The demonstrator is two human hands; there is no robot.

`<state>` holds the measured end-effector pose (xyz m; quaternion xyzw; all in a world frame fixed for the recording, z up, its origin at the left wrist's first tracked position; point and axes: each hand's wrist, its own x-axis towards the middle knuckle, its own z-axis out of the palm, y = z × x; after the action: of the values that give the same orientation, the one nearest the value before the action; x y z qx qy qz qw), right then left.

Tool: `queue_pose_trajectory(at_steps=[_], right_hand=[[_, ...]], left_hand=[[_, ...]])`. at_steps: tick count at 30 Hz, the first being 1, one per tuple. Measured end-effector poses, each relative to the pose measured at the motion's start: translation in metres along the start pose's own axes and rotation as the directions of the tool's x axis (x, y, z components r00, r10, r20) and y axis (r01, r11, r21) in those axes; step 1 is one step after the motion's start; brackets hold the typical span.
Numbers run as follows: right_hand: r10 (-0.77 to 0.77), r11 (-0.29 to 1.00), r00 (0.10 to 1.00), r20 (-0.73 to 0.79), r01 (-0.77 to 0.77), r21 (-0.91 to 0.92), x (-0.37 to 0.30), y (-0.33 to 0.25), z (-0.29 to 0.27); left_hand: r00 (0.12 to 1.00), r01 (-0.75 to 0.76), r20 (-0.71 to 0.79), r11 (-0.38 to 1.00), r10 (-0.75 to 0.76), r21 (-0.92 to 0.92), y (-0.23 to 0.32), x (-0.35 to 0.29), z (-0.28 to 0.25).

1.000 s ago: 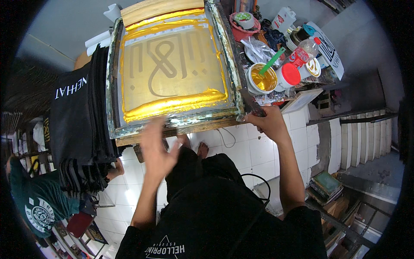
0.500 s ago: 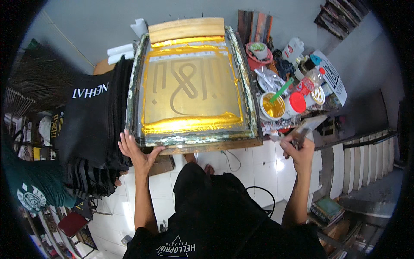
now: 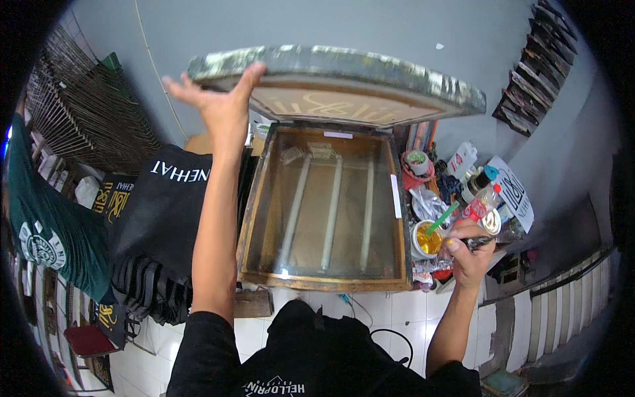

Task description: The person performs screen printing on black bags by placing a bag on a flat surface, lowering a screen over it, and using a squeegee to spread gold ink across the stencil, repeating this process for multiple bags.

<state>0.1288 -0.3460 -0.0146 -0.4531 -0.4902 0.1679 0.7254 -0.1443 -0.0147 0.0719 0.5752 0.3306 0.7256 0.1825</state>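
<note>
A silk-screen frame (image 3: 344, 63) is tilted up at the far side, its underside showing pale lettering on the mesh. My left hand (image 3: 225, 109) is raised at the frame's left near corner, fingers and thumb spread; it seems to touch the edge without wrapping round it. Under the frame sits a glass-topped wooden box (image 3: 347, 218) with three white tubes inside. On the right, my right hand (image 3: 469, 258) is closed round a small dark-handled tool (image 3: 479, 243), partly hidden by the fingers. Beside that hand stands a tub of gold ink (image 3: 426, 239) with a green stick (image 3: 442, 218) in it.
A stack of black printed shirts (image 3: 172, 212) hangs left of the box. Beyond the ink tub are a red-capped bottle (image 3: 483, 202), a white jug (image 3: 462, 159), crumpled foil (image 3: 428, 204) and a printed sheet (image 3: 514, 192). Screens hang on the wall (image 3: 539, 73) at far right.
The screen frame has swung up and away, uncovering the glass-topped box. My left hand has risen with it. My right hand has moved up beside the ink tub, still holding the tool.
</note>
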Motion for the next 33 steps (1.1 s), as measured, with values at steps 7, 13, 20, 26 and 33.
queue_pose_trajectory(at_steps=[7,13,20,26,33], right_hand=[[0.057,0.998,0.998,-0.008,-0.057,-0.026,0.082,0.025,0.065],[0.077,0.995,0.994,-0.075,-0.082,-0.061,0.152,0.049,0.128],[-0.003,0.981,0.998,-0.055,-0.008,-0.194,0.223,0.052,0.170],[-0.092,0.965,0.995,-0.026,0.082,-0.250,0.274,0.049,0.187],[0.005,1.000,0.993,-0.121,-0.003,0.010,0.281,0.099,0.230]], left_hand=[[0.948,0.019,0.291,0.894,0.126,-0.448,-0.062,0.096,0.055],[0.920,-0.087,0.323,0.921,0.221,-0.380,-0.096,0.115,0.084],[0.905,-0.157,0.327,0.929,0.271,-0.334,-0.110,0.131,0.101],[0.891,-0.218,0.316,0.916,0.327,-0.336,-0.129,0.141,0.109],[0.881,-0.270,0.317,0.924,0.350,-0.271,-0.122,0.133,0.111]])
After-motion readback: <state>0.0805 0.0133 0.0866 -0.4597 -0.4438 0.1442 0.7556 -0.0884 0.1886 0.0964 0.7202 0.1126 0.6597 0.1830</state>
